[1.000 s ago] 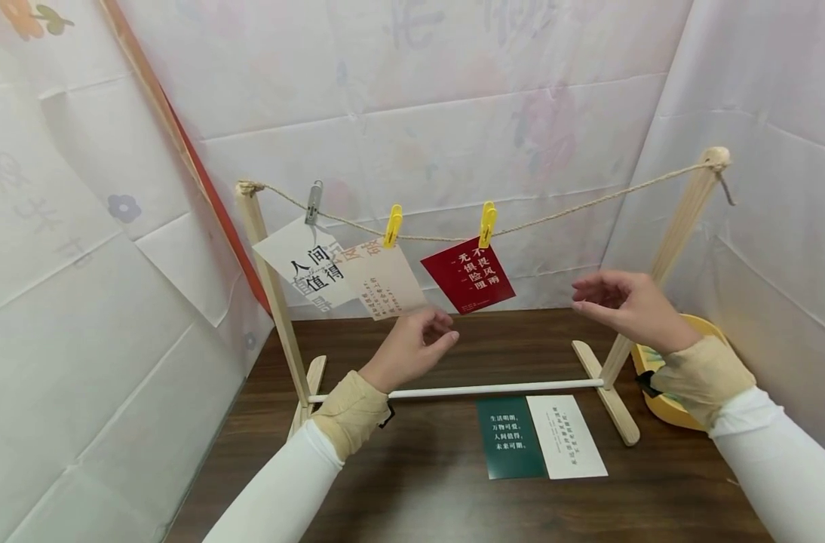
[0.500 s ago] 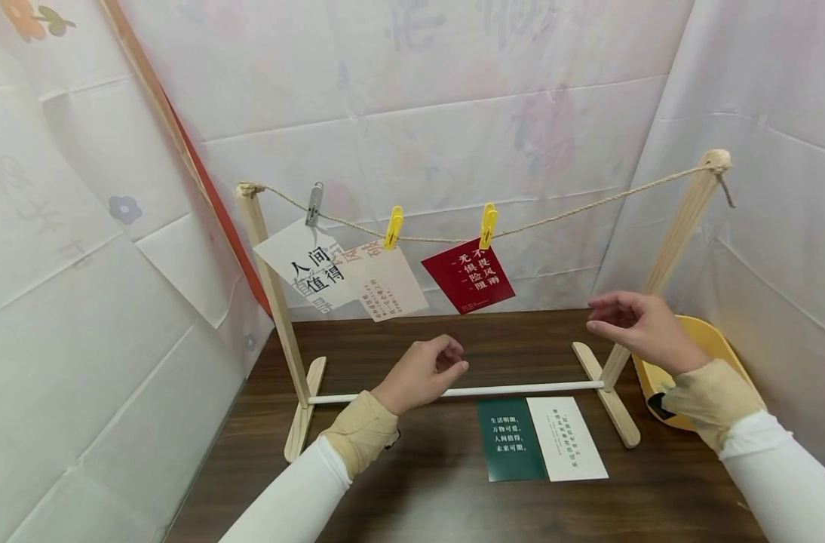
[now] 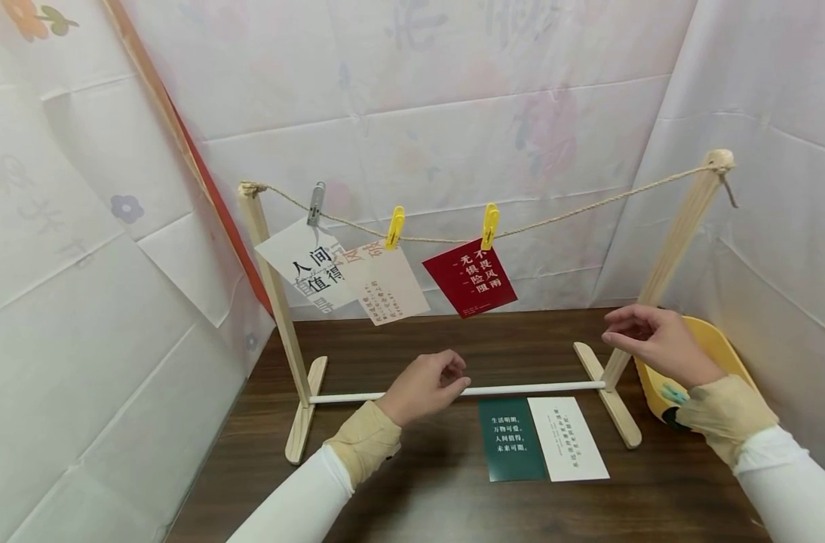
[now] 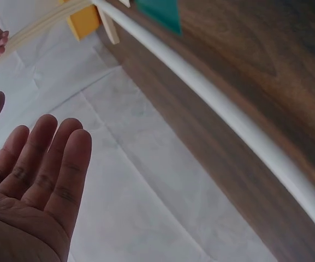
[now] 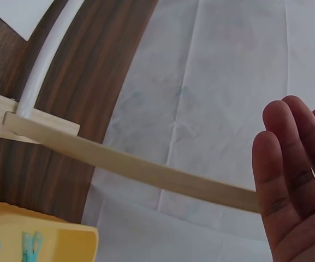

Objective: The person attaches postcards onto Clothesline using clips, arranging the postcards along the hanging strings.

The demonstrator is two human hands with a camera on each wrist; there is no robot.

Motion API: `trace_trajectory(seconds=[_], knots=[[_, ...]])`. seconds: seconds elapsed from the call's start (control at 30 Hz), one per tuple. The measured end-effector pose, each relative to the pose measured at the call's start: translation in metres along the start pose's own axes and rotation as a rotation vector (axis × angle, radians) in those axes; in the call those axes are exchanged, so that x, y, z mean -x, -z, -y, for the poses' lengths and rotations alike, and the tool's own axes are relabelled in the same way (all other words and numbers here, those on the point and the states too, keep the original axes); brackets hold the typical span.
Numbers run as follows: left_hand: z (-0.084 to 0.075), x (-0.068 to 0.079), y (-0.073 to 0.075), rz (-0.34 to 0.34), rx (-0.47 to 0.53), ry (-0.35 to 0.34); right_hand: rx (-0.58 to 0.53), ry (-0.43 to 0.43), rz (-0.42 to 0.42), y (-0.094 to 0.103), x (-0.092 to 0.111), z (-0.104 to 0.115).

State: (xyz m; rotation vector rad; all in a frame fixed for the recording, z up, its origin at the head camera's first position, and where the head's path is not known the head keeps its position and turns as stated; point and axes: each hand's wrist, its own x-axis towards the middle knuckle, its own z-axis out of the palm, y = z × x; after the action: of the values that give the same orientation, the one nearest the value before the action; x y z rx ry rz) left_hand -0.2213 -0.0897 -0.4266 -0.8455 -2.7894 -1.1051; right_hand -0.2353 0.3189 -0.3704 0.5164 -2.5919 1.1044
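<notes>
My left hand (image 3: 426, 385) hovers by the white crossbar (image 3: 507, 390) of a wooden stand, fingers relaxed and holding nothing. Over by the right post (image 3: 677, 249), my right hand (image 3: 660, 341) is in the air, also holding nothing. A rope (image 3: 575, 209) spans the two posts. On it hang a white card (image 3: 297, 260) under a grey metal clip (image 3: 315, 204), a beige card (image 3: 388, 286) under a yellow clothespin (image 3: 395, 228), and a red card (image 3: 470, 279) under another yellow clothespin (image 3: 490, 226). A green card (image 3: 512, 439) and a white card (image 3: 568, 439) lie on the table.
A yellow basket (image 3: 714, 343) stands on the table at the right, partly behind my right hand. In the right wrist view, teal clothespins (image 5: 31, 245) lie inside it. Wooden feet (image 3: 608, 396) extend from the stand. White patterned sheets (image 3: 453, 113) surround the brown table (image 3: 419, 498).
My left hand has moved down from beside the beige card toward the crossbar. My right hand has shifted down and right, toward the basket. The hanging cards stay on the rope.
</notes>
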Motion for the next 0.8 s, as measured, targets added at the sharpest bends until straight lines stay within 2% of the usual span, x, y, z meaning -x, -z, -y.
trace_trajectory(seconds=[0.27,0.57,0.8], knots=[[-0.002,0.005,-0.011,0.062,-0.038,0.013,0.029,-0.067,0.012,0.006,0.015,-0.004],[0.000,0.006,-0.024,0.063,-0.116,0.002,0.023,-0.089,0.007,0.013,0.017,-0.016],[0.001,0.005,-0.037,0.110,-0.196,-0.001,0.058,-0.084,0.009,0.021,0.020,-0.034]])
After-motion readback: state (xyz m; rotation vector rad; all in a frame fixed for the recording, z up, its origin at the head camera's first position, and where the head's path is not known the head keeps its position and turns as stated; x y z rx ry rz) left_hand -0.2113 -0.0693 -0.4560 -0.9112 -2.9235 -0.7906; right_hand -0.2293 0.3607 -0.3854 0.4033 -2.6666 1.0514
